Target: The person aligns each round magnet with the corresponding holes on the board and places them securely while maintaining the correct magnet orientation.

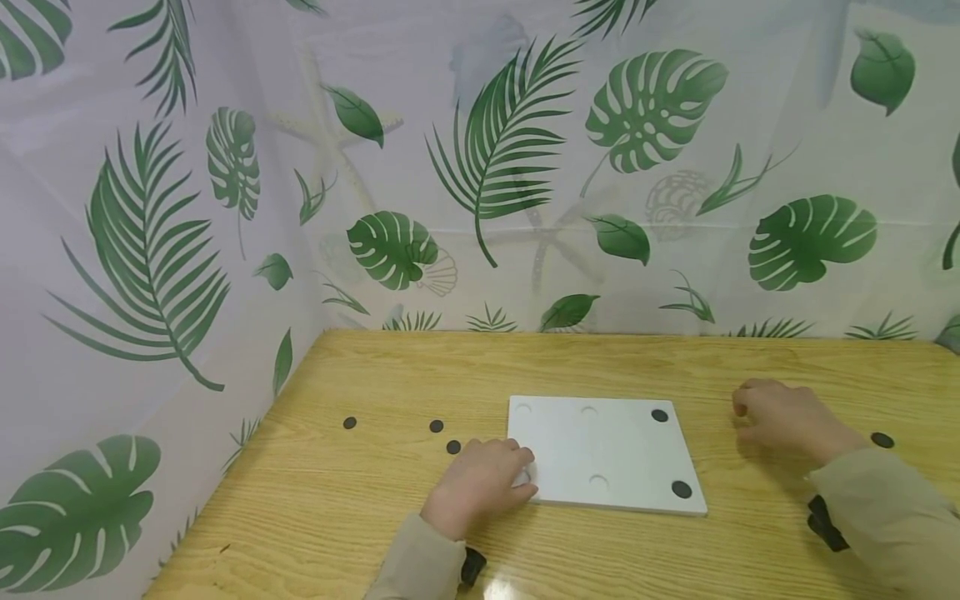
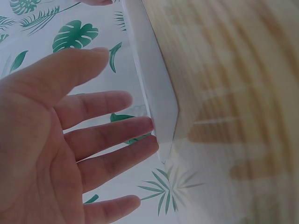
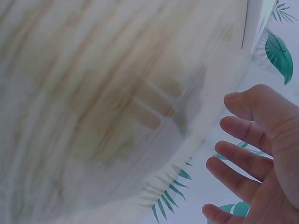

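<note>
A thin white rectangular board (image 1: 633, 450) with shallow round recesses is lying flat on the yellow wood-grained table (image 1: 390, 367). Judging by those recesses, the work is looking about a third done. At the board's right end, a small flat black disc (image 1: 659, 415) is sitting at the far corner and a second black disc (image 1: 681, 489) at the near corner.

Three spots are plainly standing bare: the far-left recess (image 1: 523, 408), the far-middle recess (image 1: 589, 411) and the near-middle recess (image 1: 598, 480). The near-left recess (image 1: 522, 477) is lying partly hidden by the left hand (image 1: 480, 482), its visible part showing no black.

Four discs are lying loose, apparently matching the four gaps: an outer disc (image 1: 349, 422), a middle disc (image 1: 437, 426) and an inner disc (image 1: 453, 447) left of the board, and a right-hand disc (image 1: 882, 439) beyond the right wrist.

The left hand is reaching over the board's left edge, its fingers (image 2: 112, 129) spreading apart and gripping nothing visible; whether the tips are pressing the edge, I cannot tell. The right hand (image 1: 787, 417) is hovering beside the board's right edge, its fingers (image 3: 243, 161) loosely bending, well separated and holding nothing.
</note>
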Demonstrator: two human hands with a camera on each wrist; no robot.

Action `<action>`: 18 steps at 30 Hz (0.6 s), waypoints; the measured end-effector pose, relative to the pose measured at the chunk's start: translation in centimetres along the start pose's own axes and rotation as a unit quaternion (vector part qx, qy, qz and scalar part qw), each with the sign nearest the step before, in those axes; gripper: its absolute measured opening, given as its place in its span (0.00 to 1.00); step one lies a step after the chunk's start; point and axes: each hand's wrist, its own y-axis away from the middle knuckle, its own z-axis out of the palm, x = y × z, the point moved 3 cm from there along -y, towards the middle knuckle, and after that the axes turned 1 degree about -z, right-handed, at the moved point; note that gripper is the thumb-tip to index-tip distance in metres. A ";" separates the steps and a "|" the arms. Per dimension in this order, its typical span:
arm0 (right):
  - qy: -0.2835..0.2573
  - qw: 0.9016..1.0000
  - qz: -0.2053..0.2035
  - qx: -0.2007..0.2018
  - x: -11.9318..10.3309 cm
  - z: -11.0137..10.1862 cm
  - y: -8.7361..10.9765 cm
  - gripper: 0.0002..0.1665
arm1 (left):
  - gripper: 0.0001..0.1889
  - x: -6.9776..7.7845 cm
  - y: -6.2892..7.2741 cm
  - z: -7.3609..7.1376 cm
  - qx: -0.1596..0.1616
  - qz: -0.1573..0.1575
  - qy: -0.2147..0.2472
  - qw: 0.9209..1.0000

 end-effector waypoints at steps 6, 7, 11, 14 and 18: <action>-0.002 1.000 0.003 -0.004 0.3 -0.1 0.3 0.11 | 0.13 0.0 -0.1 0.1 0.001 0.000 -0.004 1.000; -0.003 1.000 0.004 -0.006 0.4 -0.1 0.3 0.12 | 0.13 0.0 -0.1 0.1 0.001 0.000 -0.005 1.000; -0.008 1.000 0.007 -0.009 0.6 -0.2 0.6 0.13 | 0.14 0.0 -0.1 0.1 -0.003 -0.002 -0.005 1.000; -0.014 1.000 0.008 -0.003 0.7 -0.3 0.8 0.13 | 0.14 0.0 -0.1 0.1 -0.006 -0.005 -0.004 1.000; -0.022 1.000 0.005 0.008 0.8 -0.6 1.2 0.11 | 0.13 0.1 -0.1 0.1 -0.007 -0.007 -0.006 1.000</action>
